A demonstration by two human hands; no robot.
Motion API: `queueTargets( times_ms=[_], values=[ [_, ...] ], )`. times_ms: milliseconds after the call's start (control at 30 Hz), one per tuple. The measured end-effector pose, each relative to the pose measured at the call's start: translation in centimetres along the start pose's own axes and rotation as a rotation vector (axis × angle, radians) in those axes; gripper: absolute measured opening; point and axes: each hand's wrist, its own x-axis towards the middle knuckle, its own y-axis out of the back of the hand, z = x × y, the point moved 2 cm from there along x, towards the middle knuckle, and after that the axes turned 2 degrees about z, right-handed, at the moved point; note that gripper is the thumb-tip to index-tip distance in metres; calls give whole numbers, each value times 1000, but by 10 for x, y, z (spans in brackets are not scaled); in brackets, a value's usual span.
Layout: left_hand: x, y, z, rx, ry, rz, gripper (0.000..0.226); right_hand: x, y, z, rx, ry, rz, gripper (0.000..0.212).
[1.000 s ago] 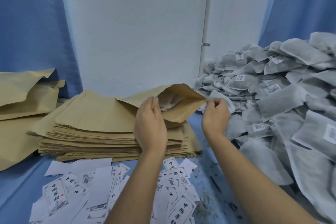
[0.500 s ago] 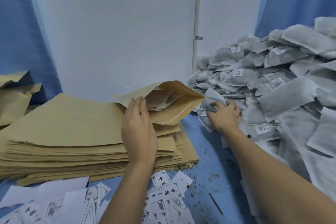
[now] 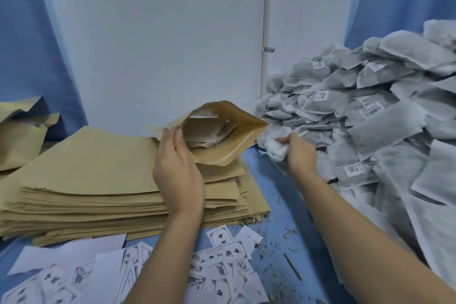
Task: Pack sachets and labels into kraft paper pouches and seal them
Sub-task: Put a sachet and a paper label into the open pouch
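Lying on the counter (image 3: 278,205) just in front of the pouch stack (image 3: 98,180) are loose labels (image 3: 222,254). Atop the stack, the left hand (image 3: 177,168) pinches the near lip of the open pouch (image 3: 222,150). Just right of the stack, the right hand (image 3: 299,153) clutches a sachet (image 3: 272,144), probably light and squashy, best held by its bunched end. Half a second ago that hand was down in the sachet pile (image 3: 370,118); now it has lifted clear.

Flat white wall panel (image 3: 160,44) is filling the centre bkgd, w/ a thin white vertical pipe (image 3: 267,20) running down its right side, held by a small metal clip (image 3: 268,49). Blue fabric curtains (image 3: 24,44) are hanging L & R. Blue tabletop (image 3: 278,190) is stretching across the foregrd under soft, even light.
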Motion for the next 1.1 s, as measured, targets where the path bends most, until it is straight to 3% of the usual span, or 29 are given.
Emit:
queueTargets(
  times_ms=[100,233,300,367,400,500,667,767,933,1000,1100],
  values=[
    [7,14,5,6,-12,61,33,-21,0,-16,215,-180,-180,46],
    [18,33,7,48,-23,51,33,-55,1,-41,435,-362,-736,63],
    [18,41,6,66,-31,28,32,-76,0,-57,524,-434,-905,55],
    [13,49,4,86,-47,-11,33,-93,-8,-73,568,-394,-981,34],
    [9,51,3,90,-50,-35,34,-98,-14,-79,530,-327,-981,26],
    [2,60,2,81,-42,-77,37,-114,-37,-86,311,-130,-934,30],
    [-12,72,7,77,-23,-136,39,-137,-71,-89,262,-93,-711,32],
    [-21,82,13,56,-27,-140,43,-152,-85,-87,102,-46,-597,31],
    [-30,95,27,37,-23,-138,61,-170,-96,-98,-212,82,-565,33],
    [-29,96,29,72,-32,-178,56,-174,-97,-99,-403,198,-580,35],
    [-20,98,29,140,-75,-240,40,-177,-89,-93,-371,273,-472,27]
  ],
)
